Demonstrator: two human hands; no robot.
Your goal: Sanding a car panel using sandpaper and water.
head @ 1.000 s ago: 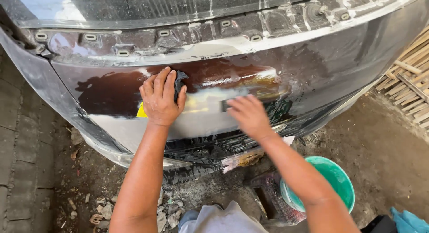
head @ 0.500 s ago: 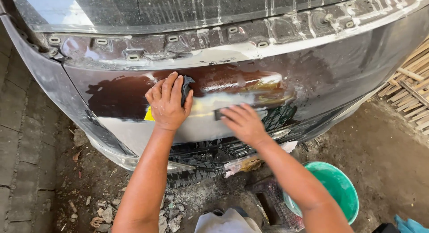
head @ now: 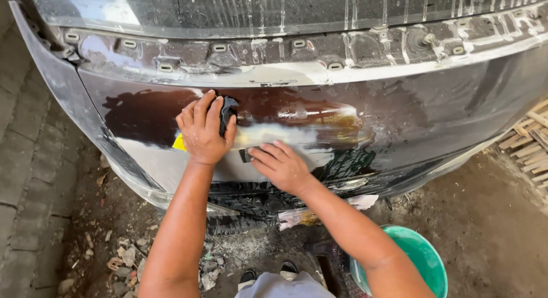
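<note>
Change since earlier frame: both hands sit a bit lower and left on the panel than a second ago; right hand has slid left, closer to the left one.
Near ground: person's own dark shoe tips (head: 268, 273) and grey trouser knee (head: 282, 288) directly below the panel; round green plastic bucket (head: 425, 258) below and right of it, just beside the right forearm.
Left hand (head: 202, 129): fingers together, pressed flat on a dark crumpled cloth pad (head: 227, 112) against the dark glossy car rear panel (head: 434, 115); small yellow piece (head: 179, 142) shows at the heel of the hand.
Right hand (head: 282, 164): fingers extended and close, pinning a small dark flat block (head: 245, 155) to the pale sanded filler patch (head: 285, 137) at panel centre.
Step (judgement): wet rubbing-down of the patch looks mid-way; patch edges still uneven.
Next move (judgement): calls for even, flat pressure, strokes kept inside the patch border.
Edges: panel's lower lip sits just under both wrists; torn paper scraps (head: 297, 217) hang beneath it.
Room: open panel right of the patch; loose rubble (head: 123, 255) below-left of the panel; stacked wooden slats (head: 534, 141) at its far right.
Far: trim strip with clip holes (head: 257, 52) above the panel, dark rear glass (head: 285, 7) beyond.
</note>
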